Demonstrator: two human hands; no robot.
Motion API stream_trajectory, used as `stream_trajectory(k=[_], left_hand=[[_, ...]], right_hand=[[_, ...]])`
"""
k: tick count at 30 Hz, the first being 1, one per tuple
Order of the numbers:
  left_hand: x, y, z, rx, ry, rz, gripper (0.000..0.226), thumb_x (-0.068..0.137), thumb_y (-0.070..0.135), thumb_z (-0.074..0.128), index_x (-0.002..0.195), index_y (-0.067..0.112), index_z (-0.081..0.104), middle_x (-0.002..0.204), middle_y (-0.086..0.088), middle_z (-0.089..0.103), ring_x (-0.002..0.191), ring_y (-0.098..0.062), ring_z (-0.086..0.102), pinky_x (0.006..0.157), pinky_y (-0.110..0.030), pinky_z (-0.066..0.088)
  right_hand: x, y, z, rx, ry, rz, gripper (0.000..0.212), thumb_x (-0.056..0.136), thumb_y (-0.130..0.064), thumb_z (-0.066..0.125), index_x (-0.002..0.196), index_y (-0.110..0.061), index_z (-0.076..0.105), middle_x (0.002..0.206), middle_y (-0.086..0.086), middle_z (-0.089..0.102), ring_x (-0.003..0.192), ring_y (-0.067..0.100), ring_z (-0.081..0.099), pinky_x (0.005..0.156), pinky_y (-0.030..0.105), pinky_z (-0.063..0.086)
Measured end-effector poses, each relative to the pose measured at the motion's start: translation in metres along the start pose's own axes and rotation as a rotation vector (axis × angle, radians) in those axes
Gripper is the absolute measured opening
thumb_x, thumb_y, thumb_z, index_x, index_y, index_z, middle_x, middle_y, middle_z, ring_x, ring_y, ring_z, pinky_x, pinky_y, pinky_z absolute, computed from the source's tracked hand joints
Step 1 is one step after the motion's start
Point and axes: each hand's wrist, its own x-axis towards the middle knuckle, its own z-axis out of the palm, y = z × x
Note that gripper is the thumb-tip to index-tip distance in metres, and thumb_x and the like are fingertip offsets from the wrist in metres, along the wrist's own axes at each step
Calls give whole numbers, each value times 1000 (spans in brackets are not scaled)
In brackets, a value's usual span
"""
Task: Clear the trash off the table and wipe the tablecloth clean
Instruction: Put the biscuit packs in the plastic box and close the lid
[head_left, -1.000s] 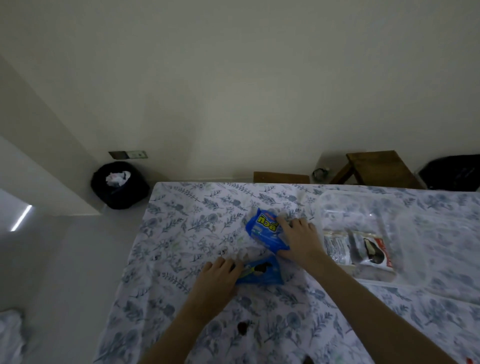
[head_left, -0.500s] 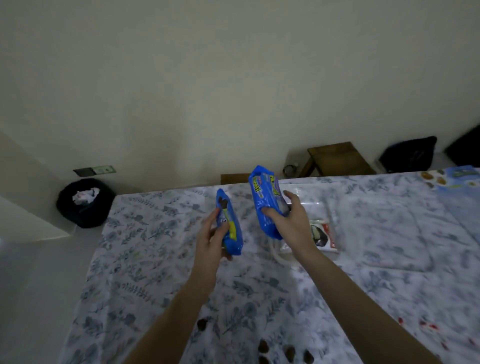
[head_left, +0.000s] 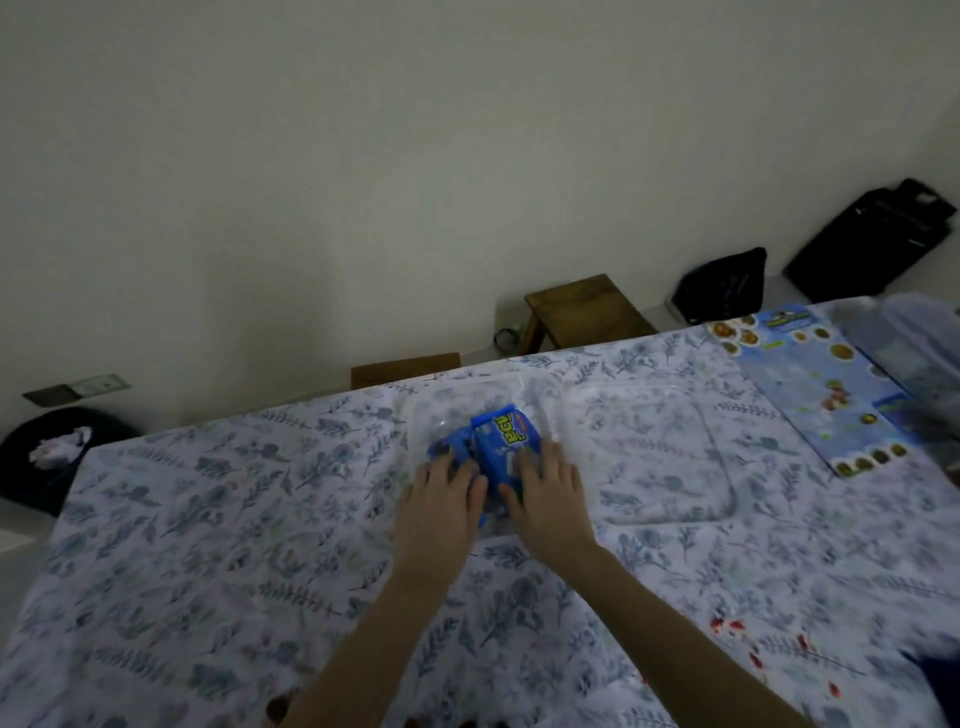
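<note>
Trash in hand: two blue wrappers, a larger lettered wrapper (head_left: 506, 436) and a smaller crumpled wrapper (head_left: 448, 451), both lying in the left half of a clear clamshell container (head_left: 415, 410) at the table's far middle. Left hand (head_left: 440, 501) is laid palm-down on the smaller wrapper, right hand (head_left: 551, 499) on the larger. Fingers are extended and pressing; nothing is seen gripped.

Judged step: wrappers are being packed into the container for one trip. To do it well, they should be pushed flat below the rim and the lid half (head_left: 649, 457) at 3 o'clock folded over and snapped. That way nothing springs out on the way to the bin (head_left: 26, 478), off the table at 9 o'clock.

A flattened printed box (head_left: 810, 384) at 2 o'clock and red spots (head_left: 727, 627) on the tablecloth (head_left: 208, 545) at 5 o'clock are yet to be dealt with.

Hard to make out: container edges against the pattern, anything under the wrappers, the thumbs' contact. Dark bits at 6 o'clock are cut off by the frame edge. The right side is blurred.
</note>
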Motion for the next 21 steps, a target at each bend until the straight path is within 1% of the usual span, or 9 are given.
stream_trajectory(k=[2,4,6,8,11,14,16,18,21], left_hand=[[0,0,9,141,-96,9,56,99,45,16,132,18,53,145,-7,47,128,-27,49,101,-40,47],[-1,0,15,113,-192,-5,70,101,45,5,128,12,60,142,-10,51,130,-27,51,103,-42,47],[-2,-1,17,82,-218,-1,86,94,54,-12,138,11,49,150,-10,39,138,-24,40,110,-41,38],[-1,-3,19,25,-248,16,101,77,65,-29,151,17,20,161,-5,9,149,-21,10,121,-41,17],[-2,-4,15,-20,-228,14,100,73,70,-29,153,21,5,162,-1,-6,148,-17,-10,123,-39,7],[-9,-6,17,-26,-198,66,94,81,69,-20,152,18,15,161,-2,3,147,-14,-7,123,-37,4],[-13,-8,18,-44,-191,91,93,84,69,-17,151,16,20,161,-3,10,148,-17,1,120,-34,1],[-13,-9,16,-69,-191,93,94,83,69,-16,151,16,21,161,-4,10,148,-16,-1,119,-32,-1],[-15,-10,11,-87,-213,92,98,79,71,-20,152,17,14,162,-4,2,144,-11,-12,119,-29,-4]], right_hand=[[-8,7,1,-58,-64,-102,96,78,-71,-18,151,-13,6,160,14,-4,147,30,-7,118,46,1],[-7,16,1,-31,-108,-155,112,64,-76,-28,151,-14,2,160,11,-5,147,27,-8,119,45,-2],[-6,21,-8,258,-92,-187,92,81,-74,2,150,-14,12,158,6,14,146,24,12,120,44,14],[-11,30,-27,555,109,-177,55,95,-47,42,139,-16,37,138,-3,43,127,15,42,105,34,39],[-21,67,-41,464,413,-41,30,90,-21,50,119,-12,52,113,-2,50,107,18,50,88,28,41],[-25,99,-27,166,195,21,46,83,-46,44,104,-8,60,116,11,53,105,30,52,86,38,43],[-24,109,-20,141,97,15,58,81,-55,33,97,-8,63,120,14,54,109,32,51,88,40,42],[-22,114,-21,113,57,-30,54,82,-50,36,101,-7,63,120,14,55,108,32,52,87,40,43],[-22,118,-17,-58,26,-109,35,78,-34,62,98,-5,61,118,18,57,104,36,57,83,44,50]])
